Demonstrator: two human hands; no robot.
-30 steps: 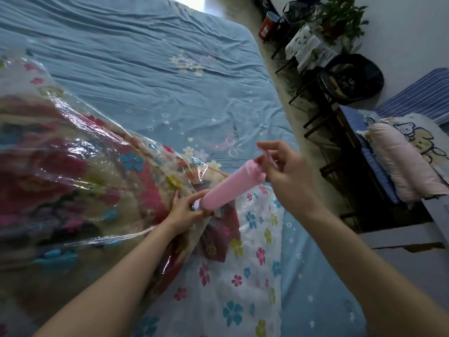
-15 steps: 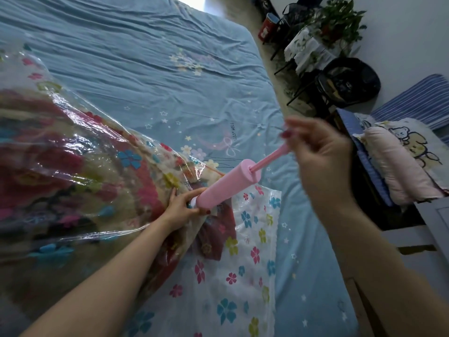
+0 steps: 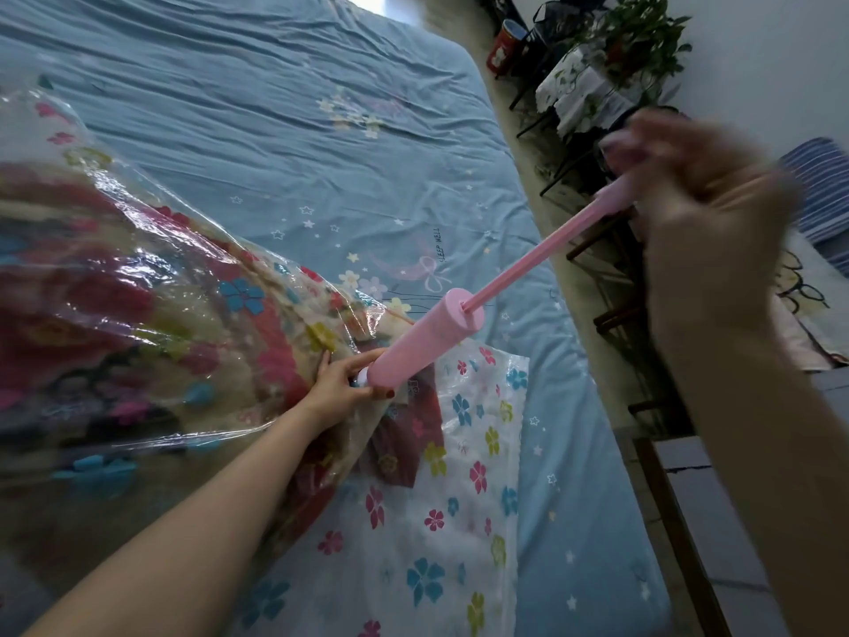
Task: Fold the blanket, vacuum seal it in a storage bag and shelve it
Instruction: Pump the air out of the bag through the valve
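Head view. Wide stretch of bare blue sheet toward the far edge of the bed [image 3: 285, 131]; narrow floor strip along the right edge, crowded with dark chairs [image 3: 611, 250] and a plant [image 3: 638, 43].

Bag [image 3: 151, 314] with blanket [image 3: 69, 324] inside, bulging at the left side of the bed, flat flowered end lying toward the near right edge. Pump [image 3: 422, 337] set against the bag, long axis slanting up and right, rod [image 3: 537, 255] drawn far out.

Left hand [image 3: 340, 383] wrapped round the pump's base at the bag. Right hand [image 3: 703, 190], blurred, clasping the rod's handle above the right edge.

Wrinkled sheet, star print; white wall at right.
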